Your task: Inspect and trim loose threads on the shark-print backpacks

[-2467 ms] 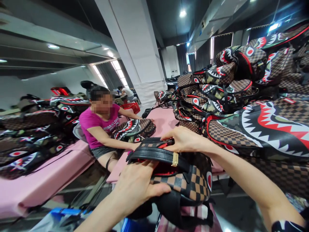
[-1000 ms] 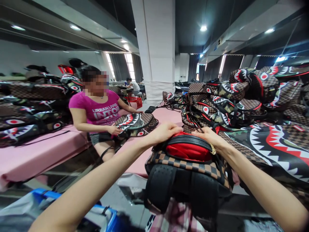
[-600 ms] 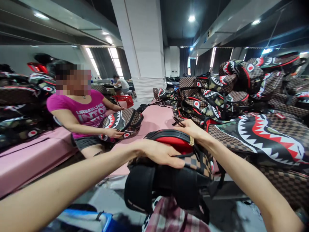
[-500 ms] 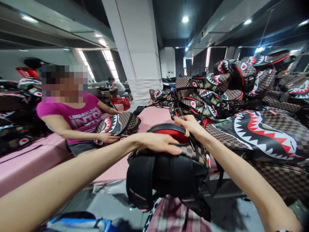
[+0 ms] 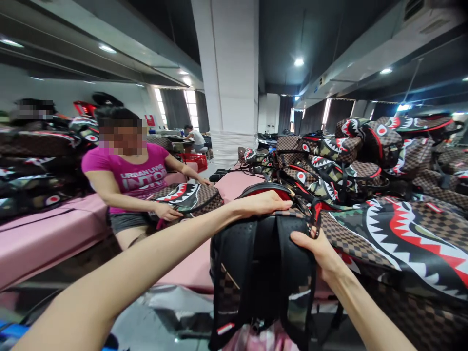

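bags (image 5: pixel 44 151) stand stacked on a pink-covered table (image 5: pixel 54 226) at far left, while a co-worker (image 5: pixel 142 168) in a magenta shirt sits with both hands at a shark-mouthed bag (image 5: pixel 188 197). at center, my left hand (image 5: pixel 265 202) reaches across palm down over the top of a checkered backpack (image 5: pixel 265 263), fingers together and nearly straight; whether they pinch anything i cannot tell. the backpack lies directly below that hand and toward me, its long axis running from the open top down to my lap, black shoulder straps (image 5: pixel 236 258) facing me. my right hand (image 5: pixel 323 251) meets its upper right side, thumb apart from the fingers and against the near face. a dark, red-marked piece (image 5: pixel 316 214) shows at those fingers, too small to name; i cannot tell if they grip it. the left hand is nearer the opening, the right nearer the side. more bags (image 5: pixel 383 146) pile up at right.
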Tool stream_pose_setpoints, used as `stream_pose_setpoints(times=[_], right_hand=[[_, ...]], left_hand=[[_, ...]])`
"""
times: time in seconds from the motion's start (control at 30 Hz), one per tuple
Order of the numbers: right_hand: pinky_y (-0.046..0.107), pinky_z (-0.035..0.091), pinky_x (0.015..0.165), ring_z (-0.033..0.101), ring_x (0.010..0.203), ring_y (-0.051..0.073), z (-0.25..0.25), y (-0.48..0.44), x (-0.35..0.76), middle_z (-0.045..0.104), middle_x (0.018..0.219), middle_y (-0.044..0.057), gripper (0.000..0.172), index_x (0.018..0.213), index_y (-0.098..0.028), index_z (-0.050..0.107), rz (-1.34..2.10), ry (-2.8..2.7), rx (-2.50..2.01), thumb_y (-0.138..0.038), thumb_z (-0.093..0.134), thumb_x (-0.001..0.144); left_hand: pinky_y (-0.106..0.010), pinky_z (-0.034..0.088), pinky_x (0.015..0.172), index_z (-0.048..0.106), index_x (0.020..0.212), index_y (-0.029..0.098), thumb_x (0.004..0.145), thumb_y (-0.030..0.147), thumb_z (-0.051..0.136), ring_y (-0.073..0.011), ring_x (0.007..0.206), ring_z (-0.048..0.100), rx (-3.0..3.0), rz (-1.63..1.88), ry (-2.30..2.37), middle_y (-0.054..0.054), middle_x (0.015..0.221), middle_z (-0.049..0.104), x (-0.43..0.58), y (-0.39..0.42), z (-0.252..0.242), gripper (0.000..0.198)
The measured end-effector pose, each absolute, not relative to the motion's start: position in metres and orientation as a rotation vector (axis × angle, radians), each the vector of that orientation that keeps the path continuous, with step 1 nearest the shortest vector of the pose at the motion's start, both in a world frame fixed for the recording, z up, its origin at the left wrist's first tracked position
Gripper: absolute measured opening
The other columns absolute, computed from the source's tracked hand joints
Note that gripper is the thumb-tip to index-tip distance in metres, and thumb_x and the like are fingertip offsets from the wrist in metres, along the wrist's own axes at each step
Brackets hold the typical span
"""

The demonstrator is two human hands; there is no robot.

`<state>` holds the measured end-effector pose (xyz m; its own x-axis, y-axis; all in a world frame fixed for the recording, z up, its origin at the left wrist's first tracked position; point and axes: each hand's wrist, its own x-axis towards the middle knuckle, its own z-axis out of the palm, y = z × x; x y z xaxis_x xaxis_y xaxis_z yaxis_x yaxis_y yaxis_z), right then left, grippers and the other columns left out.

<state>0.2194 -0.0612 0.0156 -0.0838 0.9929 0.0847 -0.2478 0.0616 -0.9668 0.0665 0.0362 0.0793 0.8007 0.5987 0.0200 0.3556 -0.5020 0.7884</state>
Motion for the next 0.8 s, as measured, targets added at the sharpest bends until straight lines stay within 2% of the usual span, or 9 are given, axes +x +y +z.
stream_pose_setpoints(times=[0.13, 0.2, 0.27, 0.3, 0.37, 0.4, 0.47, 0.63, 0.8], right_hand=[[0.035, 0.052, 0.067, 0.067, 0.072, 0.024, 0.002, -0.051, 0.226, 0.071, 0.083, 0.008, 0.044, 0.091, -0.018, 0.066, 1.424, -1.108, -0.877, -0.040, 0.075, 0.054], [0.037, 0.053, 0.069, 0.067, 0.071, 0.026, -0.004, -0.045, 0.232, 0.071, 0.080, 0.008, 0.042, 0.089, -0.018, 0.067, 1.401, -1.093, -0.896, -0.039, 0.075, 0.053], [0.039, 0.053, 0.069, 0.067, 0.072, 0.026, -0.007, -0.040, 0.236, 0.071, 0.079, 0.008, 0.039, 0.087, -0.019, 0.067, 1.379, -1.069, -0.916, -0.038, 0.075, 0.054], [0.039, 0.053, 0.070, 0.067, 0.072, 0.027, -0.007, -0.038, 0.237, 0.071, 0.078, 0.008, 0.037, 0.085, -0.019, 0.068, 1.371, -1.056, -0.925, -0.038, 0.075, 0.054], [0.040, 0.054, 0.069, 0.067, 0.071, 0.027, -0.008, -0.034, 0.238, 0.071, 0.077, 0.008, 0.036, 0.083, -0.019, 0.068, 1.368, -1.045, -0.942, -0.038, 0.075, 0.054], [0.040, 0.054, 0.068, 0.067, 0.070, 0.027, -0.008, -0.033, 0.237, 0.071, 0.076, 0.008, 0.037, 0.084, -0.019, 0.068, 1.371, -1.049, -0.946, -0.039, 0.075, 0.054], [0.040, 0.054, 0.066, 0.067, 0.066, 0.027, -0.009, -0.031, 0.236, 0.071, 0.077, 0.009, 0.039, 0.084, -0.018, 0.068, 1.384, -1.061, -0.948, -0.038, 0.077, 0.052], [0.036, 0.054, 0.056, 0.065, 0.056, 0.024, -0.016, -0.036, 0.239, 0.070, 0.068, 0.007, 0.029, 0.070, -0.019, 0.066, 1.348, -1.020, -1.008, -0.038, 0.078, 0.052], [0.041, 0.055, 0.067, 0.067, 0.071, 0.029, -0.020, -0.042, 0.252, 0.070, 0.068, 0.007, 0.029, 0.075, -0.020, 0.068, 1.206, -0.994, -1.056, -0.035, 0.078, 0.053]], left_hand=[[-0.021, 0.032, 0.049, 0.054, 0.058, 0.014, 0.086, 0.052, 0.036, -0.0086, 0.048, 0.040, 2.342, 0.562, 0.746, 0.002, 0.053, 0.045, 0.055, 0.019, 0.084, 0.051], [-0.023, 0.042, 0.069, 0.063, 0.077, 0.015, 0.087, 0.040, 0.039, -0.0136, 0.072, 0.055, 2.501, 0.778, 0.752, -0.002, 0.076, 0.062, 0.039, 0.002, 0.085, 0.036], [-0.027, 0.041, 0.087, 0.063, 0.097, 0.017, 0.084, 0.033, 0.045, -0.0166, 0.096, 0.055, 2.582, 0.992, 0.800, -0.005, 0.104, 0.063, 0.013, -0.020, 0.081, 0.027], [-0.028, 0.041, 0.089, 0.063, 0.099, 0.017, 0.083, 0.034, 0.047, -0.0172, 0.099, 0.055, 2.554, 1.082, 0.889, -0.007, 0.108, 0.063, -0.002, -0.031, 0.075, 0.028], [-0.028, 0.047, 0.078, 0.064, 0.082, 0.016, 0.085, 0.040, 0.043, -0.0168, 0.082, 0.060, 2.278, 1.226, 1.227, -0.007, 0.085, 0.067, -0.031, -0.052, 0.058, 0.032], [-0.027, 0.049, 0.068, 0.063, 0.070, 0.015, 0.085, 0.045, 0.040, -0.0162, 0.069, 0.061, 2.083, 1.159, 1.324, -0.006, 0.070, 0.066, -0.040, -0.060, 0.048, 0.041], [-0.027, 0.049, 0.061, 0.062, 0.064, 0.014, 0.084, 0.055, 0.038, -0.0165, 0.062, 0.061, 1.709, 0.955, 1.242, -0.006, 0.062, 0.064, -0.045, -0.072, 0.028, 0.051], [-0.032, 0.051, 0.064, 0.061, 0.100, 0.012, 0.078, 0.055, 0.050, -0.0204, 0.071, 0.064, 1.073, 1.010, 0.823, -0.010, 0.077, 0.067, 0.009, -0.077, 0.005, 0.050], [-0.032, 0.048, 0.083, 0.063, 0.102, 0.011, 0.073, 0.039, 0.062, -0.0218, 0.091, 0.060, 1.469, 1.165, 0.887, -0.009, 0.099, 0.066, 0.039, -0.061, -0.008, 0.040]])
